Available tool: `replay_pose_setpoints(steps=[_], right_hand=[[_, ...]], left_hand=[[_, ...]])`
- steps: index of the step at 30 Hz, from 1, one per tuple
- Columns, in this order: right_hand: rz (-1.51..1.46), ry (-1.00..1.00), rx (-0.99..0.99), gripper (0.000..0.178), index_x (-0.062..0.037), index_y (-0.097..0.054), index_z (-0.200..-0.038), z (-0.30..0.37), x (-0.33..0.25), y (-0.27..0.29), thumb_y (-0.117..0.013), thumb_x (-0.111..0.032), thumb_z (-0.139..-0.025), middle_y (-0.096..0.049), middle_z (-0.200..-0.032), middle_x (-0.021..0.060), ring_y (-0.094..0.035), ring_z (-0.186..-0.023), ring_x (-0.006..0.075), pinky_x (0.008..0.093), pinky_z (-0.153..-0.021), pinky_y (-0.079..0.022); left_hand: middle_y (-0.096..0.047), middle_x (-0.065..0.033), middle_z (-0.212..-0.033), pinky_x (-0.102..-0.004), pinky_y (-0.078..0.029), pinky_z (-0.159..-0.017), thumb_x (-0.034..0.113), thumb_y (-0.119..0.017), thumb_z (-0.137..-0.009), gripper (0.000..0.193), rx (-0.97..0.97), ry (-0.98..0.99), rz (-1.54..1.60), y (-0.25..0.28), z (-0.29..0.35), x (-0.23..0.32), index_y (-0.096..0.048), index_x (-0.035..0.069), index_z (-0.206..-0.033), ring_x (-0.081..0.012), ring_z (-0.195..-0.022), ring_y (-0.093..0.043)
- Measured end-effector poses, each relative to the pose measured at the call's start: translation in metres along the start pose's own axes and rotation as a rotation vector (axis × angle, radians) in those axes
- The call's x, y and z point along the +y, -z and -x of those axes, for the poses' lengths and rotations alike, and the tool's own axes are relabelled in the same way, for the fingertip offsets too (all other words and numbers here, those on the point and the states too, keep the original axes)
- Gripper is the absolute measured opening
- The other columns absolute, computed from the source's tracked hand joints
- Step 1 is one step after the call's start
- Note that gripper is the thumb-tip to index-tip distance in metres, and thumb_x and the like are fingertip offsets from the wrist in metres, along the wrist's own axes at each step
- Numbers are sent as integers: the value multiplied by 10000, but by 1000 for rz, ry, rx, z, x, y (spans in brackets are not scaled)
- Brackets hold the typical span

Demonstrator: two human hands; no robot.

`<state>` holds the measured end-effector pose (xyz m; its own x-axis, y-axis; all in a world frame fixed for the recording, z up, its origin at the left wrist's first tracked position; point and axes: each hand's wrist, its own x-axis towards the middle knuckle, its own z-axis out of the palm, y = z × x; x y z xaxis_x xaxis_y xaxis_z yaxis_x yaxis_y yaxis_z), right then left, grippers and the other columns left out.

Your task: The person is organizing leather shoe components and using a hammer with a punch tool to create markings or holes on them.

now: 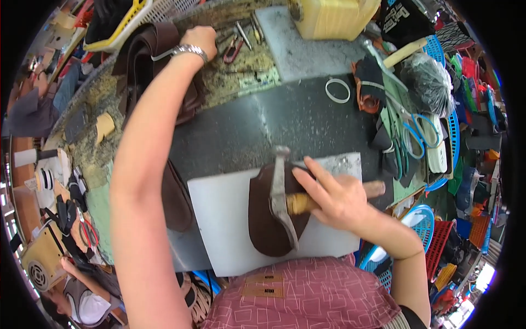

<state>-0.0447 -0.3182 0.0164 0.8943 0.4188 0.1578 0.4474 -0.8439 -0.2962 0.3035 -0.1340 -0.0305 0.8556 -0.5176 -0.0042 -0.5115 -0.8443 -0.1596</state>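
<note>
My right hand is around the wooden handle of a hammer, with the index finger stretched forward. The hammer's metal head lies over a dark brown leather piece with a rounded end, on a white board in front of me. My left arm reaches to the far side of the table. There my left hand is closed, beside folded brown leather straps and close to some small hand tools. Its fingertips are hidden, so what they hold does not show. Another brown leather piece lies partly behind my left forearm.
Red-handled pliers lie beyond the dark metal plate. A yellow plastic can stands on a grey slab. Blue-handled scissors and a white ring are at right. Another person sits at lower left.
</note>
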Motion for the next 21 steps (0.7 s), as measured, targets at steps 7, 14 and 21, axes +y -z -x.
replay_pose_setpoints(steps=[7,14,21], right_hand=[[-94,350,-2,376,-91,-603,-1000,-15,24,5,-634,-165,-633,-608,-1023,65,-566,-524,170,291,-450,-453],[-501,-44,-40,285,-38,-594,-981,8,17,55,-634,-73,-701,-612,-744,118,-605,-612,288,347,-539,-481],[-551,-224,-218,172,-12,-597,-917,16,-2,54,-591,-59,-752,-630,-842,122,-585,-681,353,364,-588,-482]], left_hand=[[-639,-86,-788,-287,-496,-661,128,-572,-805,147,-30,14,1157,56,124,12,-572,4,-883,-163,-700,-618],[-625,-109,-921,-254,-513,-695,37,-525,-872,135,-426,369,1937,83,262,66,-518,18,-1005,-137,-777,-612],[-609,-112,-958,-256,-512,-736,18,-516,-870,233,-493,346,1955,62,263,85,-496,-4,-1101,-142,-817,-607]])
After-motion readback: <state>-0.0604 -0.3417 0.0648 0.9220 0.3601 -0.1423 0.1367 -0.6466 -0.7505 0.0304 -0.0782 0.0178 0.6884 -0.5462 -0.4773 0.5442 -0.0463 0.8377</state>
